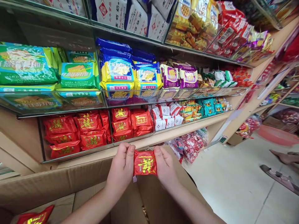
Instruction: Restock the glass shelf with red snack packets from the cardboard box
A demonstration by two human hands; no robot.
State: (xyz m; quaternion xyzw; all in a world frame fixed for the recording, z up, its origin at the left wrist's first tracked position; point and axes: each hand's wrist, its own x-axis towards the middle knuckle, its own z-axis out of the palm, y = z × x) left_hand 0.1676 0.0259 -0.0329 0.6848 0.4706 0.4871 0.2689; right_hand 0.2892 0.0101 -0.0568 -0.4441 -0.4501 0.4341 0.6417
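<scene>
Between my two hands is a small red snack packet (145,163) with gold lettering, held level above an open cardboard box (161,199). My left hand (122,166) pinches its left end, thumb on top. At the right end, my right hand (165,165) grips it the same way. Matching red packets (88,122) stand in stacked rows in the lowest shelf bin, just beyond my hands. Another red packet (37,216) lies in the box at the lower left, partly cut off by the frame.
Blue-and-yellow biscuit packs (120,70) and green soda biscuit packs (79,74) fill the shelf above, behind a clear front panel (130,96). Bagged red goods (192,146) sit below the shelf on the right. A person's sandalled foot (277,177) is on the tiled floor (229,186).
</scene>
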